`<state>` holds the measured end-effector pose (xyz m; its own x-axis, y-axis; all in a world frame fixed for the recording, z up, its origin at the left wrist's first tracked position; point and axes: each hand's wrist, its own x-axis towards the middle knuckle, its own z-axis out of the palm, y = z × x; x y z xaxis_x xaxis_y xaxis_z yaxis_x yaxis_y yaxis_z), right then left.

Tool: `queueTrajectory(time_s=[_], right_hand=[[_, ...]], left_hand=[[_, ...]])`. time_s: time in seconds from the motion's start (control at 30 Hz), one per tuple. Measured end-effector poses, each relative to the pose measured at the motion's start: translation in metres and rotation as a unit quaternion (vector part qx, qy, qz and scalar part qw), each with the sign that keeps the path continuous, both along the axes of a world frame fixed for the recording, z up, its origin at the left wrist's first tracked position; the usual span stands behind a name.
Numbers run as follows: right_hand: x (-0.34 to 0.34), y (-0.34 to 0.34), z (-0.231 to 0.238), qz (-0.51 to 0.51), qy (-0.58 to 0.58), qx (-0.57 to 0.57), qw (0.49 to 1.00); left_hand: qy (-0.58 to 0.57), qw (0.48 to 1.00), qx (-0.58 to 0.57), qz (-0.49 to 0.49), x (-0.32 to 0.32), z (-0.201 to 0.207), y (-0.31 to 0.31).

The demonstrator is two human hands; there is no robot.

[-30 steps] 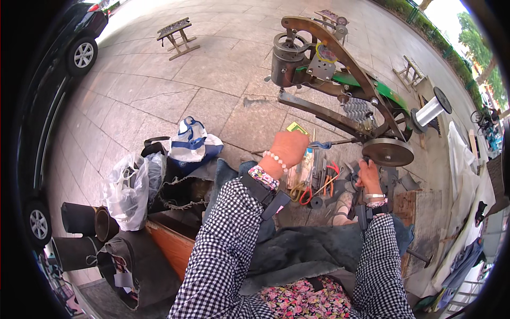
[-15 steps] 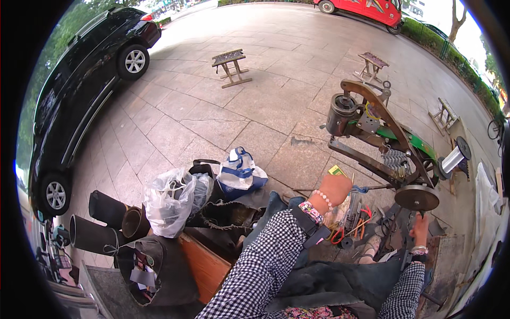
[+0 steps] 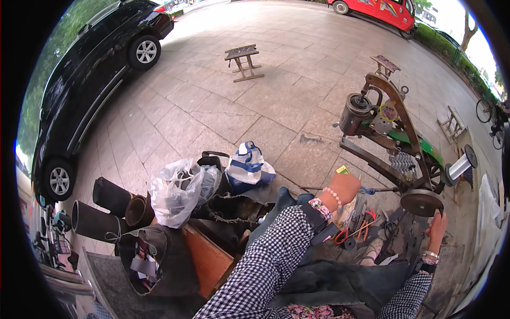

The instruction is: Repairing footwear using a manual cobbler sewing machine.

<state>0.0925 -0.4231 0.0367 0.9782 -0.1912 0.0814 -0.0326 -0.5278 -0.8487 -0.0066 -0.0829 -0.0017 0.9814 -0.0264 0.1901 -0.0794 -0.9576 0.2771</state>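
My left hand point(image 3: 345, 188) is closed in a fist, back upward, over the thin metal arm point(image 3: 383, 189) of a hand-cranked sewing machine point(image 3: 396, 127). Its fingers are hidden, so what they hold cannot be made out. Blue cloth point(image 3: 367, 190) is wrapped on the arm just right of that hand. My right hand point(image 3: 436, 232) reaches up with stretched fingers against the right edge of the round metal wheel point(image 3: 421, 203) at the machine's near end. Below the left hand lie red-handled scissors point(image 3: 340, 236) and orange-handled pliers point(image 3: 365, 229). A dark apron point(image 3: 334, 284) covers my lap.
Left of me stand a wooden box point(image 3: 208, 259), dark rolled sheets point(image 3: 98, 220), a white plastic bag point(image 3: 176, 194) and a blue-white bag point(image 3: 247, 169). A folding stool point(image 3: 243, 56) stands ahead. Beyond are a black car point(image 3: 95, 90) and a red three-wheeler point(image 3: 380, 11).
The view has shifted slightly, moving the scene rightward. My right hand has moved from below the wheel to its right edge, fingers now stretched upward. My left hand stays over the machine arm.
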Motion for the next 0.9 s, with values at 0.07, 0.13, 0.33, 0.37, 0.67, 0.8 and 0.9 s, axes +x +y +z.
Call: queueTrajectory(time_s=[0.07,0.13,0.33,0.37,0.67,0.8,0.9], right_hand=[[0.010,-0.032,-0.036,0.010,0.056,-0.017,0.998],[0.015,-0.026,-0.075,0.034,0.147,-0.025,0.988],[-0.021,0.089,-0.068,0.151,0.210,0.085,0.962],[-0.019,0.090,-0.054,0.176,0.176,0.094,0.964],[0.007,-0.046,-0.020,-0.023,0.016,-0.047,0.999],[0.012,-0.009,-0.112,-0.015,0.059,-0.023,0.998],[-0.012,0.090,-0.095,0.110,0.162,-0.020,0.981]], left_hand=[[0.016,1.000,0.002,0.001,0.002,0.003,-0.004],[0.001,1.000,-0.004,-0.003,0.005,-0.001,-0.005],[-0.001,1.000,-0.005,-0.001,-0.003,-0.009,-0.001],[-0.006,1.000,-0.009,-0.003,-0.004,-0.011,-0.001],[0.000,0.999,0.014,-0.032,0.011,0.001,-0.014],[0.047,0.998,-0.011,-0.039,0.005,0.001,0.002],[0.052,0.999,-0.004,-0.017,-0.010,-0.005,0.021]])
